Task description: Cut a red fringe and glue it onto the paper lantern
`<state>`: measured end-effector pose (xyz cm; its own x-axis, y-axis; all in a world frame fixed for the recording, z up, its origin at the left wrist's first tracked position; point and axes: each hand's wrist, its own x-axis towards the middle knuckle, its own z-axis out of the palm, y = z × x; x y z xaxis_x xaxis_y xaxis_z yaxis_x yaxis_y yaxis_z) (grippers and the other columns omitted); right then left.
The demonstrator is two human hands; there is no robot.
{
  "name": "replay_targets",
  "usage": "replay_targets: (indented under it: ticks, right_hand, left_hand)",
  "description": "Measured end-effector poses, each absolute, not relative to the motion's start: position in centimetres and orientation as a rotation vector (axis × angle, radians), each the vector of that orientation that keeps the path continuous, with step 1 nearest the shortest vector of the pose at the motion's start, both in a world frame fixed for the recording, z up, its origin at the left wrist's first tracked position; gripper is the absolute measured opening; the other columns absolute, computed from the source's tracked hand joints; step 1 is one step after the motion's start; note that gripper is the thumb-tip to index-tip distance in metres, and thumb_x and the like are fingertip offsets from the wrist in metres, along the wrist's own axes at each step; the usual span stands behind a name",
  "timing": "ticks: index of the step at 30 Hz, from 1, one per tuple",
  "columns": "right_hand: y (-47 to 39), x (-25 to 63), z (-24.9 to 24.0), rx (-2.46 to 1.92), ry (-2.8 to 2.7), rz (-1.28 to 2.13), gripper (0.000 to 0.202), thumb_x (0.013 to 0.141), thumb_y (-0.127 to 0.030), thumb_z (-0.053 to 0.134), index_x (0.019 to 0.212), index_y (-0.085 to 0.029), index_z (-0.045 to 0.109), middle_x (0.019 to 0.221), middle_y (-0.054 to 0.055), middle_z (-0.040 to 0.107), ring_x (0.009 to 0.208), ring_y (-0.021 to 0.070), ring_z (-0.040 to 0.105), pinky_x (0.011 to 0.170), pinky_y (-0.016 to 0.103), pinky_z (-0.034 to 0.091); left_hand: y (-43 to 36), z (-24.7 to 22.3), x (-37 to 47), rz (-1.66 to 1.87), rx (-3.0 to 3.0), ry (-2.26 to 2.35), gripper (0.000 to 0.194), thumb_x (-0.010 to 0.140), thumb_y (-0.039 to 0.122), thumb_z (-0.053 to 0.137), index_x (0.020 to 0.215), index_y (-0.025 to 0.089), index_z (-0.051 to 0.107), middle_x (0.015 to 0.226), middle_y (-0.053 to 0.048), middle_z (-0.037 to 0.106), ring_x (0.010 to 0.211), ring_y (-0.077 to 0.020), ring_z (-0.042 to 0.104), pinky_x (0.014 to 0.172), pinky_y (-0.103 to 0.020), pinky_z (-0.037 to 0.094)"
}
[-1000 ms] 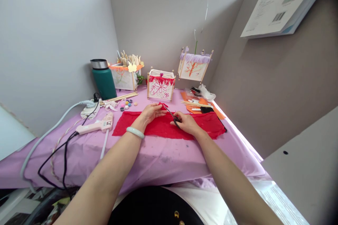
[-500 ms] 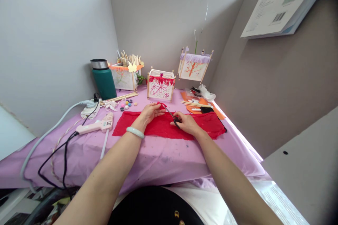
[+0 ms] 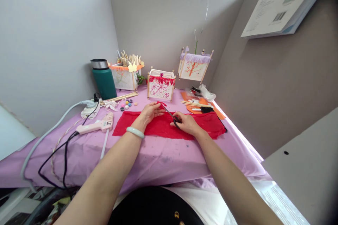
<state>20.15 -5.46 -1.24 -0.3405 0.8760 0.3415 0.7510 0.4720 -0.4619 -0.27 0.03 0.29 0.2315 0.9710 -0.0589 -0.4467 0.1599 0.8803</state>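
Note:
Pinched in my left hand (image 3: 151,112) is a small red piece (image 3: 161,104) of tissue-like material, its tip showing past the fingers. My right hand (image 3: 185,123) grips dark-handled scissors (image 3: 176,119), whose blades point up and left to the edge of that piece. Beneath both hands a wide red sheet (image 3: 158,128) of crinkled, thin material lies across the table. Just behind the hands stands a white box-shaped lantern (image 3: 161,89) with wooden sticks at its corners, a red fringe and a drawn flower.
A pink glue gun (image 3: 97,125) with trailing cords lies left, near a green bottle (image 3: 104,79). Behind are a box of sticks (image 3: 124,77) and a hanging lantern (image 3: 194,66). Small coloured discs (image 3: 127,104) and orange sheets (image 3: 187,97) flank the middle. Grey partitions enclose the table.
The tip of the small red piece at the scissor blades has shifted slightly, with a thin strip now sticking out to the right. Both hands stay nearly in place.

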Motion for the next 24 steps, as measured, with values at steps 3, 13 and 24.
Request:
replay_targets:
  ticks: [3,13,24]
  right_hand:
    - [-5.52,20.16,-1.22,-1.351,-2.179,0.284,0.035,0.073,-0.048,0.063,0.096,-0.022,0.057,0.071,-0.001,0.061,0.062,0.0135,0.054,0.056,0.022,0.033]
    - [-5.29,20.25,-1.54,-1.351,-2.177,0.219,0.034,0.075,-0.047,0.063,0.097,-0.022,0.056,0.073,-0.001,0.062,0.062,0.0129,0.055,0.057,0.022,0.033]
    - [-5.38,20.15,-1.48,-1.356,-2.177,0.232,0.034,0.075,-0.047,0.062,0.097,-0.022,0.056,0.073,-0.001,0.062,0.062,0.0135,0.055,0.057,0.022,0.033]
  left_hand:
    - [0.14,0.17,-0.35,1.165,0.875,0.747,0.013,0.074,0.013,0.065,0.082,0.014,0.055,0.073,-0.006,0.068,0.064,-0.0195,0.068,0.067,-0.033,0.055]
    - [0.09,0.23,-0.45,1.161,0.863,0.725,0.012,0.074,0.013,0.064,0.082,0.014,0.055,0.074,-0.005,0.068,0.065,-0.0191,0.068,0.061,-0.029,0.055]
    - [0.05,0.23,-0.43,1.147,0.876,0.722,0.009,0.075,0.014,0.064,0.081,0.014,0.057,0.074,-0.006,0.068,0.064,-0.0188,0.068,0.062,-0.03,0.055]
